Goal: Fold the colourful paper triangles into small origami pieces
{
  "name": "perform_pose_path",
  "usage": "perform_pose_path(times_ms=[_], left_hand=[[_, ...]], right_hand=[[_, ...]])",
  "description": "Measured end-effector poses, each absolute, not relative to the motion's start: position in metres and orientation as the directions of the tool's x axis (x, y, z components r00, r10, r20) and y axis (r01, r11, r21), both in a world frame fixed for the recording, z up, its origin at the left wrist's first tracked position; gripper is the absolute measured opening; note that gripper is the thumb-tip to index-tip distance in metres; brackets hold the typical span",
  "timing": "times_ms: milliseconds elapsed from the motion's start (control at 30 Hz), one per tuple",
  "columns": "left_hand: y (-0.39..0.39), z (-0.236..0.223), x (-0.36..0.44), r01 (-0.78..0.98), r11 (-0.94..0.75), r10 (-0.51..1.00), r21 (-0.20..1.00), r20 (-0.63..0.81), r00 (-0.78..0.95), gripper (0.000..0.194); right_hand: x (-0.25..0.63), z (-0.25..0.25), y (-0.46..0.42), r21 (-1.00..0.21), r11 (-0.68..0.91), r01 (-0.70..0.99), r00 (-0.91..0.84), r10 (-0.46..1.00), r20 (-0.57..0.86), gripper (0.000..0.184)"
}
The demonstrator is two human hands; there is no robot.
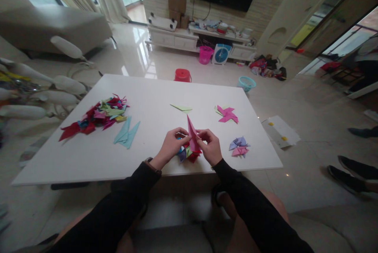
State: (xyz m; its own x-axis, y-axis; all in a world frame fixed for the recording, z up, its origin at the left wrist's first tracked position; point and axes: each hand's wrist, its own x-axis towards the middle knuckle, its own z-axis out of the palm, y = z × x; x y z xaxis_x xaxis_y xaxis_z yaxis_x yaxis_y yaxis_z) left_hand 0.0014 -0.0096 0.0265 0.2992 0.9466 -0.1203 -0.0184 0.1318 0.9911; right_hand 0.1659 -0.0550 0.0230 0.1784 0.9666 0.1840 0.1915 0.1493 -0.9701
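Note:
Between my two hands is a pink folded paper piece (193, 133), its long point tilted up and away from me. My left hand (173, 144) pinches its left side with thumb and fingers. On its right side, my right hand (210, 146) grips the paper the same way. Below them, partly hidden, lies a small heap of coloured folded papers (187, 154) in blue, green and red. A pale green folded strip (182, 108) rests just beyond my hands. Right of my right hand are lilac and pink folded papers (239, 146), with a pink and green paper pinwheel (227, 114) farther back.
A big pile of colourful origami (100, 113) covers the left part of the white table (153, 127). Light blue folded papers (126, 133) lie beside it. Past the far edge are a red stool or bucket (182, 75) and a blue basket (247, 83). Another person's shoes (348, 178) show at right.

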Motion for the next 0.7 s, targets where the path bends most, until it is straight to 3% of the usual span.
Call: perform_pose_path(times_ms=[400, 567, 700], left_hand=[[-0.007, 0.025, 0.001, -0.215, 0.315, 0.916, 0.924, -0.237, 0.324, 0.041], [-0.001, 0.024, -0.003, -0.230, 0.253, 0.953, 0.940, -0.200, 0.229, 0.035], [0.007, 0.029, -0.014, -0.237, 0.245, 0.958, 0.940, -0.198, 0.206, 0.035]], right_hand=[[0.169, 0.025, -0.055, -0.925, 0.226, 0.306, 0.043, 0.967, 0.250, 0.016], [0.170, 0.017, -0.051, -0.993, 0.043, 0.106, 0.068, 0.996, 0.050, 0.039], [0.174, 0.007, -0.046, -0.999, -0.032, 0.035, 0.090, 0.996, -0.029, 0.040]])
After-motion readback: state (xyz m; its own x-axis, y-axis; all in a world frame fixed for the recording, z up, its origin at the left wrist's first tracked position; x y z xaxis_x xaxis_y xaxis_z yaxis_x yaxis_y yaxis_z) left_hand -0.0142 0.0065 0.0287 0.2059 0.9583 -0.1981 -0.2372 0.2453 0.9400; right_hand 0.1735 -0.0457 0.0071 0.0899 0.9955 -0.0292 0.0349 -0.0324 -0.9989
